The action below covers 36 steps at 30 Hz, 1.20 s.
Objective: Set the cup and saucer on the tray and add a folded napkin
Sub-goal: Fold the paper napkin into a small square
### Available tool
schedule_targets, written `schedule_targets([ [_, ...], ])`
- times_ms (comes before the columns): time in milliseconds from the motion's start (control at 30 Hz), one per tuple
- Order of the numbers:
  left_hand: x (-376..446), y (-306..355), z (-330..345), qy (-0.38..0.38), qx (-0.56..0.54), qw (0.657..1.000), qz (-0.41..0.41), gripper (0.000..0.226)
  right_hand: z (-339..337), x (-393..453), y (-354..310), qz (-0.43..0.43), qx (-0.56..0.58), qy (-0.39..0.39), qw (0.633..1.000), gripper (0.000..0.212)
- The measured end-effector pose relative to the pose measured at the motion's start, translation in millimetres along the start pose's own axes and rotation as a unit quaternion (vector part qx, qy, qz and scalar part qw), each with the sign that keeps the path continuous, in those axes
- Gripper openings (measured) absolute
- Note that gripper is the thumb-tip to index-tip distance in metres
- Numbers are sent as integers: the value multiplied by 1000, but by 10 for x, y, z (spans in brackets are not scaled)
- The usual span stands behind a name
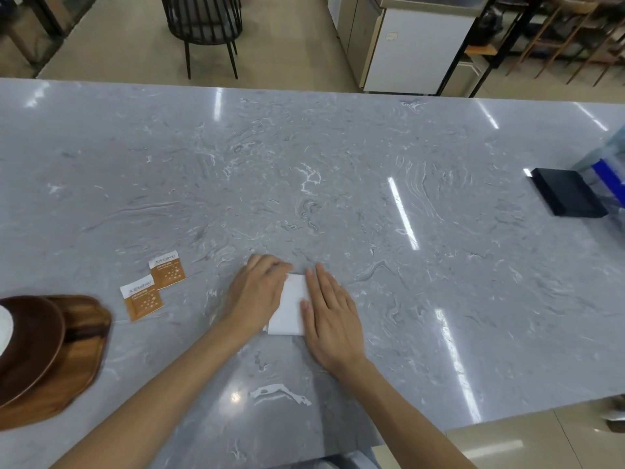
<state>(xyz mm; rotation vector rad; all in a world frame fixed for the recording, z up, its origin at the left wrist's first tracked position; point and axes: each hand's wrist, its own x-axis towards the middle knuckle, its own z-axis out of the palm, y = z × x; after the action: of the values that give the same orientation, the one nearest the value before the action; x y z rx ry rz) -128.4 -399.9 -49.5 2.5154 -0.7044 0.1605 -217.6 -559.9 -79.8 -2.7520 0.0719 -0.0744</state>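
A white folded napkin lies flat on the grey marble counter, near its front edge. My left hand rests on the napkin's left side, its fingers bent over the far corner. My right hand lies flat with straight fingers along the napkin's right side. At the far left a wooden tray carries a dark brown saucer. A white cup on the saucer is cut off by the frame edge.
Two orange and white sachets lie between the tray and my left hand. A black box and a clear and blue object sit at the counter's right end. A black chair stands beyond the far edge.
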Motion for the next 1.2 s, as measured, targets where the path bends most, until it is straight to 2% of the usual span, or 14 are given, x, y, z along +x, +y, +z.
schedule_targets([
  [67, -99, 105, 36, -17, 28, 999, 42, 36, 14, 1, 8, 0, -5, -4, 1000, 57],
  [133, -230, 151, 85, -89, 81, 992, 47, 57, 28, -5, 13, -2, -12, -6, 1000, 57],
  [267, -349, 40, 155, -138, 132, 981, 23, 67, 44, 6, -8, -2, -30, 7, 1000, 58],
  [500, -307, -56, 95, -191, 91, 976, 52, 67, -21, 23, -27, -6, -14, -19, 1000, 62],
  [600, -460, -130, -94, -169, 11, 981, 96, 71, -181, -55, 74, -41, 118, -35, 992, 69],
  [667, -642, -206, -194, -155, -15, 980, 124, 68, -323, -177, 197, -91, 168, -21, 981, 63],
  [800, -783, -295, -265, -171, 25, 976, 132, 69, -401, -307, 376, -222, 61, 2, 973, 45],
  [967, -632, -207, -318, -137, 105, 968, 180, 62, -395, -177, 345, -271, -21, 26, 962, 32],
  [1067, -595, -167, -339, -141, 115, 968, 173, 60, -419, -149, 309, -265, -34, 34, 963, 23],
  [1200, -564, -133, -362, -131, 69, 974, 173, 52, -468, -136, 251, -187, 17, 17, 982, 24],
])
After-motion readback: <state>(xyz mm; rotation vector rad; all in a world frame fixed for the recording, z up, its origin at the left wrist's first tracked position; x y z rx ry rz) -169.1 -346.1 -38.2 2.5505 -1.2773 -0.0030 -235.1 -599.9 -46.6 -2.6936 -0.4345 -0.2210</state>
